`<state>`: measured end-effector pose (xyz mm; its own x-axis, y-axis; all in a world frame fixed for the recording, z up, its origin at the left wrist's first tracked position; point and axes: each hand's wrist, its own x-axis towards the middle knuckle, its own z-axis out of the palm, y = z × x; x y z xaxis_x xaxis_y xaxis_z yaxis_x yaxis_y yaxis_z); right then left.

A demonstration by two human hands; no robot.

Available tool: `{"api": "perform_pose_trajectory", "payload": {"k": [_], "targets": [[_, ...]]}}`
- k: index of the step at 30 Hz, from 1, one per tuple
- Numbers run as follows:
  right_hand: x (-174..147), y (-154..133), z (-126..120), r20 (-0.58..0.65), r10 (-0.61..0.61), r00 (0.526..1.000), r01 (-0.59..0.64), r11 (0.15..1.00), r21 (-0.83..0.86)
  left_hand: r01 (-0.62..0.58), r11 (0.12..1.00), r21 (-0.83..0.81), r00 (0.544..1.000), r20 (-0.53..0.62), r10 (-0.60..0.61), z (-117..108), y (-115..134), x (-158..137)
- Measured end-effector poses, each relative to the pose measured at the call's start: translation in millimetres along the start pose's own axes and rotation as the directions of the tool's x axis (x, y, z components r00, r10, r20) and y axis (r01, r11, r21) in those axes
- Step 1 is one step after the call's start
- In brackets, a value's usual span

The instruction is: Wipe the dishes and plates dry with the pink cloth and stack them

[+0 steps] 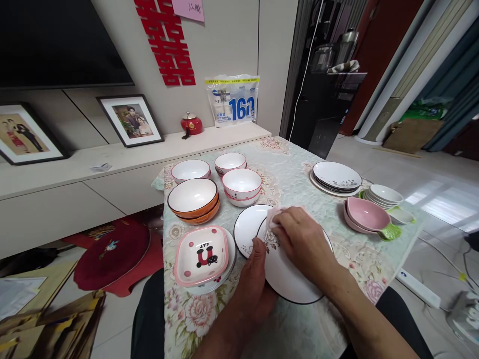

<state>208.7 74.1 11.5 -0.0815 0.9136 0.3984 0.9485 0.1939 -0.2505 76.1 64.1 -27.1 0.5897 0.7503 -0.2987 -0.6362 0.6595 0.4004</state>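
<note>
A white plate [292, 271] with a dark rim and a printed flower is tilted up in front of me. My left hand [254, 281] grips its left edge, thumb on top and fingers underneath. A pale cloth or tissue [274, 217] is bunched under the fingers of my right hand [299, 239], which presses it on the plate's upper face. Behind it, a second dark-rimmed white plate [247, 227] lies on the table, partly covered by the held one. To the left, a pink-rimmed square cat dish [202, 255] rests on a white plate [229, 264].
Orange bowls [198, 217] and red-rimmed white bowls [242, 184] are stacked toward the back left of the flowered tablecloth [288, 154]. At right stand stacked plates [337, 175], pink leaf-handled bowls [368, 215] and small white bowls [385, 194]. A ledge behind holds picture frames [130, 119].
</note>
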Motion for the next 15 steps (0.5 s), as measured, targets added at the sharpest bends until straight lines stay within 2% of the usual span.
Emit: {"api": "perform_pose_trajectory", "payload": {"k": [3,6,8,11,13,15], "targets": [[-2,-14,-6,0.161,-0.151,0.975,0.121,0.976,0.178,-0.008,1.0,-0.025,0.999,0.036,0.009,-2,3,1],[-6,-17,-21,0.326,-0.278,0.903,0.178,0.936,0.305,-0.016,0.999,-0.04,0.997,0.071,0.019,-2,8,2],[-9,-12,-30,0.407,-0.318,0.856,0.182,0.923,0.339,-0.023,0.998,-0.051,0.997,0.073,0.026,-1,11,3],[-11,0,-37,0.503,-0.243,0.829,0.113,0.955,0.274,-0.076,0.997,-0.034,0.997,0.02,0.077,1,11,3],[-10,8,-35,0.499,-0.115,0.859,0.031,0.984,0.173,-0.109,0.994,0.005,0.994,-0.031,0.109,2,11,3],[-7,13,-30,0.412,-0.002,0.911,-0.036,0.996,0.086,-0.103,0.994,0.036,0.992,-0.067,0.106,2,10,3]]}}
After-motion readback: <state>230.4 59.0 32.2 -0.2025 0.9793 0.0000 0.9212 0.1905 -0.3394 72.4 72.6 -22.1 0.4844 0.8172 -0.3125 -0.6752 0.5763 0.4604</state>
